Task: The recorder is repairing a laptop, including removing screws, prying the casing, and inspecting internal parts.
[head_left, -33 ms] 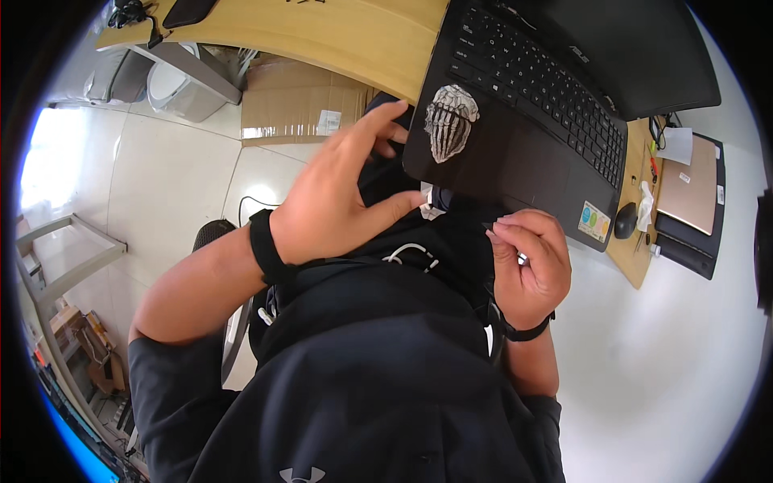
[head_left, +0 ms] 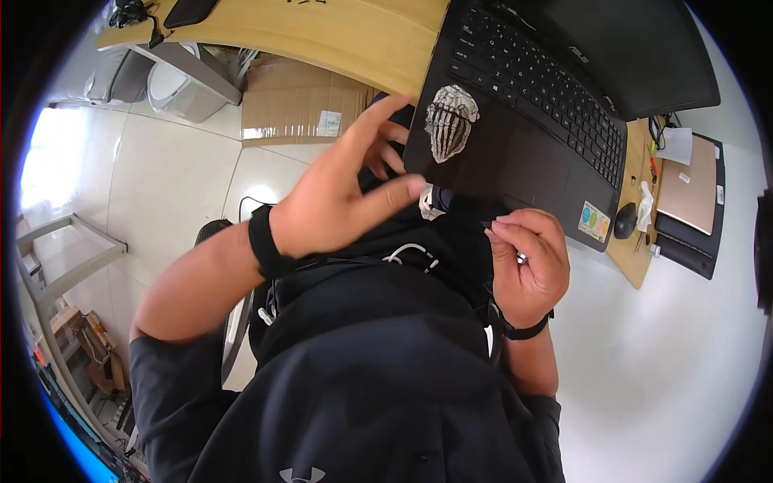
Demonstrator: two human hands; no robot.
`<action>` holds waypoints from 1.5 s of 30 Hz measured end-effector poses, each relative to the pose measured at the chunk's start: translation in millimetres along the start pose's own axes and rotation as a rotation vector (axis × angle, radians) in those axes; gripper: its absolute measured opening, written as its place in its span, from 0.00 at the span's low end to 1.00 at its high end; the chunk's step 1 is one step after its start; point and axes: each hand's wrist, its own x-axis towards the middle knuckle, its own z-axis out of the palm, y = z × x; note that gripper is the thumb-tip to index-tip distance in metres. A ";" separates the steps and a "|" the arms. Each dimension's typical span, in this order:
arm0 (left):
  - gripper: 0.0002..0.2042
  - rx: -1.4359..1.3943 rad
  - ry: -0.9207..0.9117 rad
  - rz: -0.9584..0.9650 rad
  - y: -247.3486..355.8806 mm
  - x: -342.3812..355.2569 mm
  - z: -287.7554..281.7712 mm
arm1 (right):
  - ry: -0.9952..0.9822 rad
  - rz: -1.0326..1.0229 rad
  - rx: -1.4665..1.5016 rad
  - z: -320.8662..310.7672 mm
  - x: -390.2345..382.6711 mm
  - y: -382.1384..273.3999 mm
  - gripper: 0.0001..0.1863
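Note:
An opened black laptop sits at the desk's near edge, turned at an angle, with a skeletal-hand sticker on its palm rest. My left hand is open by the laptop's left corner, thumb and fingers spread around that corner; whether the fingertips touch it I cannot tell. Just below the laptop's front edge, my right hand is closed in a pinch. A tiny dark tip shows at its fingertips, too small to name, and something shiny peeks out between the fingers.
The wooden desk runs along the top. A computer mouse, white tissue and a gold laptop lie on the right. A cardboard box stands beneath the desk. At left is a metal frame.
My left hand has shifted slightly up and its thumb has risen toward the laptop's corner. My right hand has barely moved; the laptop stays put.

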 end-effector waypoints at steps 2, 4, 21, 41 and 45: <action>0.28 -0.385 -0.087 -0.147 -3.5 10.2 4.4 | 0.003 -0.029 -0.017 2.4 0.5 4.3 0.11; 0.27 -0.250 -0.145 -0.163 -3.5 20.9 1.9 | 0.009 -0.024 -0.014 3.5 -0.2 6.9 0.11; 0.29 -0.496 -0.214 0.011 56.6 64.8 13.8 | 0.302 -0.256 -0.155 -35.8 58.7 -11.5 0.13; 0.19 -0.677 -0.187 0.124 67.7 80.9 22.4 | 0.278 -0.453 -0.255 -39.5 104.7 -9.6 0.14; 0.23 -0.540 -0.174 0.106 70.7 80.5 22.1 | 0.311 -0.453 -0.267 -36.5 107.9 -8.2 0.17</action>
